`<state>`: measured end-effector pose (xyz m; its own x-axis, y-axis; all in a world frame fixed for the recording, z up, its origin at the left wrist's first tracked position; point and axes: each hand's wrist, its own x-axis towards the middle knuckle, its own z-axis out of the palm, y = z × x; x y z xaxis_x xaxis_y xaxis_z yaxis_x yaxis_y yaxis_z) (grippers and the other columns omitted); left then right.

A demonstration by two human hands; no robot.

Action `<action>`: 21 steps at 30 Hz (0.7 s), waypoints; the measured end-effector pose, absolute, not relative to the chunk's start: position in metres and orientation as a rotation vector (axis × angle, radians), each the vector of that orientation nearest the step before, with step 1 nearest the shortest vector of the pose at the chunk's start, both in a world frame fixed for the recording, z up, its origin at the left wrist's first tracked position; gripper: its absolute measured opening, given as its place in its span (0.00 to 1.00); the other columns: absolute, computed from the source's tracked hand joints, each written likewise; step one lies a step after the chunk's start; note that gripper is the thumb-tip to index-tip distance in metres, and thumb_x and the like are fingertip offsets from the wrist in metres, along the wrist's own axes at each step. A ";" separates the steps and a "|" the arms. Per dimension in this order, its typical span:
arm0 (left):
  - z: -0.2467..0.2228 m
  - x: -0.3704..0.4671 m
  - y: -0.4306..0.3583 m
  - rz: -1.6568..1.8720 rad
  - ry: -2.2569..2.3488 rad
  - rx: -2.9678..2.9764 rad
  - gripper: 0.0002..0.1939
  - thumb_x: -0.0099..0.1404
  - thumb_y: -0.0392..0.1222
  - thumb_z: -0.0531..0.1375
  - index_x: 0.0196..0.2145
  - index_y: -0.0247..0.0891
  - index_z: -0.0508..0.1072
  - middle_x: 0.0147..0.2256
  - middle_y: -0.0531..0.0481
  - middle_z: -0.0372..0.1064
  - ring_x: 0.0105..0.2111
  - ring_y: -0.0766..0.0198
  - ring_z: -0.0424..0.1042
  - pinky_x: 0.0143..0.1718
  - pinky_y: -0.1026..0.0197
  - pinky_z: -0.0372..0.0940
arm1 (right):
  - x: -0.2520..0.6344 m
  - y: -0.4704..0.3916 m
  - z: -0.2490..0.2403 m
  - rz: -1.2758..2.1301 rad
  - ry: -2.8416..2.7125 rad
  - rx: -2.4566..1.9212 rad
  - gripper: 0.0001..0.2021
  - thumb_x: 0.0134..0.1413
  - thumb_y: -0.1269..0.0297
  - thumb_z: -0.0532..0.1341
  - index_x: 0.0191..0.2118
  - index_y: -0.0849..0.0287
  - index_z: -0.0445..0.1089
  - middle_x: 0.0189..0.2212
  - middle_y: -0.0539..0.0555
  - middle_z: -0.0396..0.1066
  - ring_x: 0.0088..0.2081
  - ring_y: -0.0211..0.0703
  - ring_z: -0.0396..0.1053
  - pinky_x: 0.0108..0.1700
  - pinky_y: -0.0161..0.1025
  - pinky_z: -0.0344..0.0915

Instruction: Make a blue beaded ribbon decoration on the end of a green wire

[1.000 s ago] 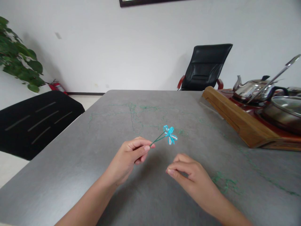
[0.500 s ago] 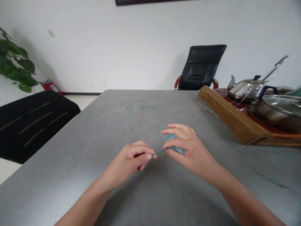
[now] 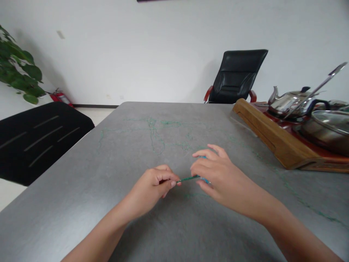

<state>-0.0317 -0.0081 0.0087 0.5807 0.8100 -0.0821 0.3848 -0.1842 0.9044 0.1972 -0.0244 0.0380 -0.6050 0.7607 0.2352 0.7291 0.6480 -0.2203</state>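
Observation:
My left hand (image 3: 154, 185) is closed, with thumb and fingers pinching one end of a thin green cord (image 3: 188, 178). The cord runs straight from that pinch towards my right hand (image 3: 212, 171). Its far end disappears beneath my right index finger. My right fingers are spread and bent, with the thumb held away from the index finger. A blue thing (image 3: 205, 180) shows in the gaps between the right fingers; its shape is mostly covered. Fine green thread (image 3: 169, 123) lies in loose, tangled lines on the grey table (image 3: 131, 153) beyond my hands.
At the right stands a wooden tea tray (image 3: 261, 134) carrying a metal kettle (image 3: 293, 102) and a glass-lidded pot (image 3: 324, 129). More green thread trails along the right side. A black chair (image 3: 238, 78) is behind the table, another chair (image 3: 43, 142) at the left.
My right thumb has moved down, away from the index finger, and the upper fingers have lifted slightly. My left hand keeps its pinch on the cord. The view has shifted a little.

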 end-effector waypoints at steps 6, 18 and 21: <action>0.010 -0.032 -0.007 0.506 0.966 1.785 0.13 0.67 0.41 0.54 0.34 0.37 0.78 0.28 0.53 0.61 0.24 0.70 0.60 0.25 0.67 0.55 | 0.196 -0.026 0.043 0.322 -2.465 -1.284 0.08 0.51 0.73 0.63 0.37 0.54 0.73 0.34 0.48 0.72 0.45 0.42 0.67 0.63 0.58 0.42; 0.010 -0.030 -0.006 0.505 0.967 1.774 0.12 0.67 0.39 0.54 0.33 0.36 0.77 0.29 0.53 0.60 0.23 0.71 0.59 0.26 0.66 0.54 | 0.187 -0.027 0.037 0.201 -2.455 -1.221 0.02 0.56 0.65 0.65 0.33 0.54 0.76 0.28 0.47 0.74 0.41 0.42 0.69 0.63 0.58 0.40; 0.010 -0.030 -0.007 0.523 0.964 1.745 0.12 0.67 0.39 0.54 0.33 0.35 0.77 0.28 0.54 0.59 0.23 0.71 0.58 0.25 0.66 0.54 | 0.181 -0.027 0.030 0.182 -2.452 -1.177 0.04 0.58 0.69 0.63 0.34 0.55 0.76 0.27 0.46 0.74 0.35 0.39 0.70 0.63 0.55 0.43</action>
